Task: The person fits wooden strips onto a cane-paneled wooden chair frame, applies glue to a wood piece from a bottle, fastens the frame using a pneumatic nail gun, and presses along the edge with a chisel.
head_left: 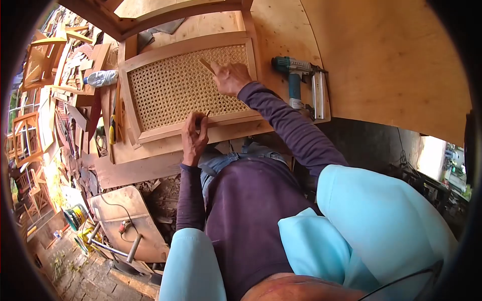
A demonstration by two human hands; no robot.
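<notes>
A chair frame with a woven cane panel [170,85] lies on the plywood bench in front of me. My right hand [231,79] is closed over the panel's right part, holding a short thin wooden strip [206,65] that sticks out past the fingers. At the frame's front rail [165,132], my left hand [195,135] is closed, with thumb and finger pinched together. A tiny thin piece [208,114] shows at its fingertips, too small to name. To the right of the frame lies a teal and silver air nailer [295,83].
Left of the frame are a plastic bottle [102,78], a yellow-black screwdriver [112,129] and wood scraps [90,65]. More chair frames [27,138] stand at the far left. A worn board [128,220] with a cable on it is at lower left. Curved plywood [396,65] extends right.
</notes>
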